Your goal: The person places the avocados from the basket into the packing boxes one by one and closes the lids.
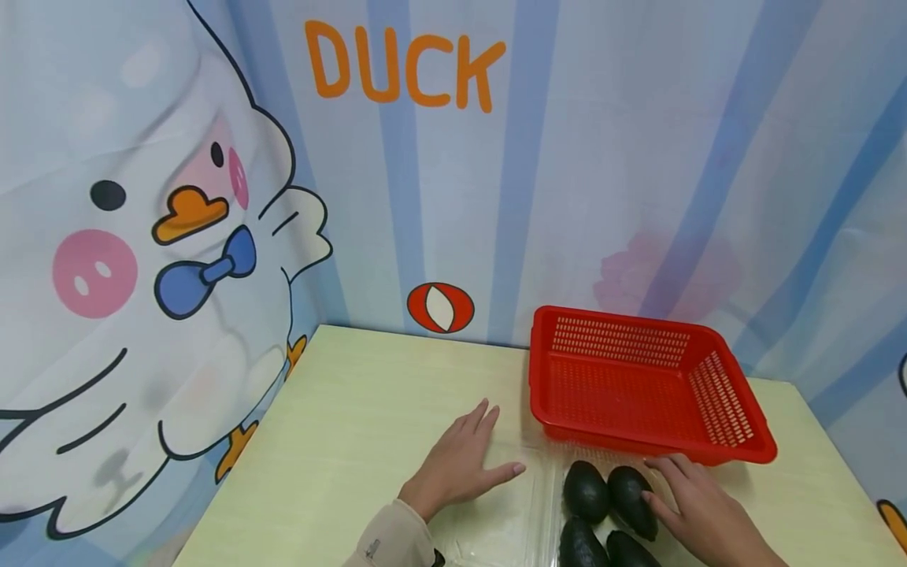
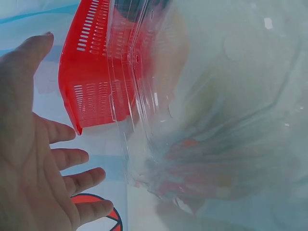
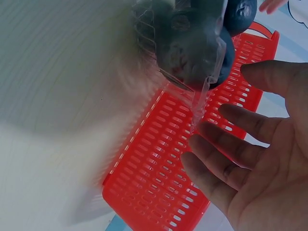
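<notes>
Dark green avocados [image 1: 585, 491] sit in a clear plastic clamshell box, whose lid [image 1: 496, 520] lies folded out to the left. Above that lid my left hand [image 1: 460, 465] is held with its fingers spread and holds nothing; the left wrist view shows the same hand [image 2: 43, 159] beside the clear plastic. My right hand [image 1: 701, 504] is at the right side of the box, close to the upper right avocado [image 1: 632, 502]. In the right wrist view its fingers [image 3: 231, 139] extend loosely near the box's edge, gripping nothing. Whether they touch it I cannot tell.
A red perforated plastic basket [image 1: 623, 394] stands directly behind the box, near the table's back edge. The pale yellow table [image 1: 340, 417] meets a printed duck curtain [image 1: 453, 197] at the back and left.
</notes>
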Tool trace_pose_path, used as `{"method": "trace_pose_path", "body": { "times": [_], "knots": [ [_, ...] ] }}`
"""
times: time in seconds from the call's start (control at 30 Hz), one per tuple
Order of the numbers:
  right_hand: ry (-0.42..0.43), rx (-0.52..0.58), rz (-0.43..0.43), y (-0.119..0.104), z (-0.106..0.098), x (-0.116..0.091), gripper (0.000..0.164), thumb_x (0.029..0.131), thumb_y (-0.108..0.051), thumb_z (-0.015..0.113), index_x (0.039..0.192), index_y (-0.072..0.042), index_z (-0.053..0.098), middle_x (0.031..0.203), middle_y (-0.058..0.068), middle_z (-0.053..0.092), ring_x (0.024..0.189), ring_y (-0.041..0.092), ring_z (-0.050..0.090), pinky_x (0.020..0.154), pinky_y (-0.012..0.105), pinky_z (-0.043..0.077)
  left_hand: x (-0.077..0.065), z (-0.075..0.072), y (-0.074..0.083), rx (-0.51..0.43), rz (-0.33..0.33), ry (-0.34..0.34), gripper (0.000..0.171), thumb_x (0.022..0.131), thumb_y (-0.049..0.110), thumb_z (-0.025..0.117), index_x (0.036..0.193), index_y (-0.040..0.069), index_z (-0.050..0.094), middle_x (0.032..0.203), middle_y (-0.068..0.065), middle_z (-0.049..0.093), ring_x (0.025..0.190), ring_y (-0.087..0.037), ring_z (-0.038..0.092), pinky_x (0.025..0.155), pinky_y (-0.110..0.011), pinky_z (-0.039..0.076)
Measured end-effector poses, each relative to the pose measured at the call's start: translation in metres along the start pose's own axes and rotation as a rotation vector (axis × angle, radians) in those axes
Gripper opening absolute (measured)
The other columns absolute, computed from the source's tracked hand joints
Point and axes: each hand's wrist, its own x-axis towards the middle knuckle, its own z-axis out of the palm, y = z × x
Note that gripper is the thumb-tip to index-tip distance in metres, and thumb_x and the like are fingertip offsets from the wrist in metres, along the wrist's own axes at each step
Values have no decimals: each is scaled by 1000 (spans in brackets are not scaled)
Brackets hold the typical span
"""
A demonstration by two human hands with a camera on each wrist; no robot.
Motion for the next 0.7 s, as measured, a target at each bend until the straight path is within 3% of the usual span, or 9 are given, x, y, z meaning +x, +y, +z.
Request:
{"method": "trace_pose_path", "body": {
  "times": [0.23, 0.37, 0.53, 0.7],
  "knots": [
    [-6, -4, 6, 1, 2, 1, 61, 81, -50, 70, 128, -15, 55, 127, 8, 56, 110, 33, 56, 84, 58, 51, -15, 3, -10, -27, -32, 13, 96, 81, 79, 41, 154, 19, 22, 160, -4, 19, 144, -26, 26, 113, -49, 31],
    [-7, -11, 4, 1, 2, 3, 62, 81, -48, 70, 131, -14, 54, 129, 9, 55, 110, 33, 55, 85, 59, 51, -26, 5, -17, -75, -76, 30, 95, 82, 77, 44, 153, 17, 24, 160, -5, 21, 142, -28, 28, 109, -52, 35],
    [19, -54, -21, 0, 3, 5, 58, 82, -45, 71, 128, -13, 56, 124, 8, 57, 105, 30, 57, 86, 57, 51, -38, 9, -24, -90, -120, 100, 88, 86, 62, 56, 151, 9, 28, 155, -13, 30, 136, -32, 36, 98, -53, 45],
    [41, -69, -47, 0, 3, 6, 52, 83, -39, 70, 126, -12, 57, 122, 9, 57, 101, 27, 58, 84, 54, 53, -47, 13, -28, -41, -132, 186, 82, 86, 50, 65, 146, 2, 35, 140, -18, 45, 122, -34, 48, 87, -47, 52]
  ]
}}
